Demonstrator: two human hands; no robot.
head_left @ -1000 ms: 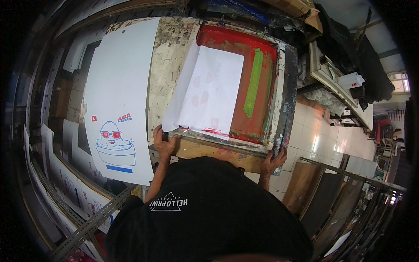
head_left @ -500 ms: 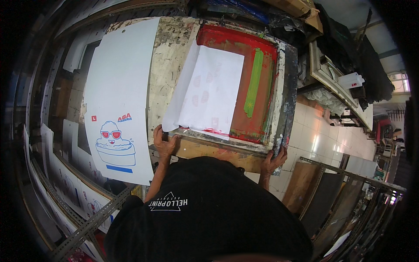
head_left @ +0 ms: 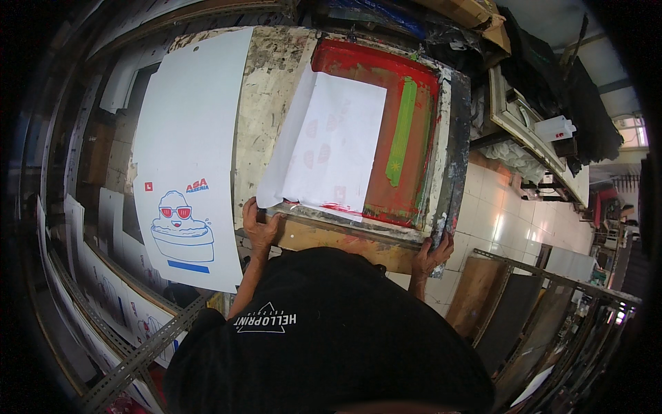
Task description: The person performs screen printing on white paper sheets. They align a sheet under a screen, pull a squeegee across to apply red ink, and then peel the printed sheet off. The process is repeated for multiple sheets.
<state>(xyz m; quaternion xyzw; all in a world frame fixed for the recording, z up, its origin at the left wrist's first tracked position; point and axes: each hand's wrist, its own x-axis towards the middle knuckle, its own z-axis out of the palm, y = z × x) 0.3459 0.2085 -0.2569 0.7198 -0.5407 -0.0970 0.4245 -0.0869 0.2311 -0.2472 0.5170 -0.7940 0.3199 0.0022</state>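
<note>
A screen printing frame (head_left: 445,138) with red ink round its inside lies in front of me. A white paper sheet (head_left: 352,138), curled along its left side, covers the left part of its mesh, with faint reddish prints showing through. To the right of the sheet, a long green strip (head_left: 400,131) lies on the mesh. My left hand (head_left: 261,229) is closed on the frame's near left corner, close to the sheet's lower corner. At the near right corner my right hand (head_left: 432,255) curls its fingers round the frame's edge. Parts of both grips are hidden.
On the left lies a large white board (head_left: 189,138) with a blue and red cartoon print. Metal racks (head_left: 145,345) holding printed boards stand at lower left. More racks (head_left: 552,290) are at right, and a bench (head_left: 524,131) with a white bottle (head_left: 555,128) is beyond.
</note>
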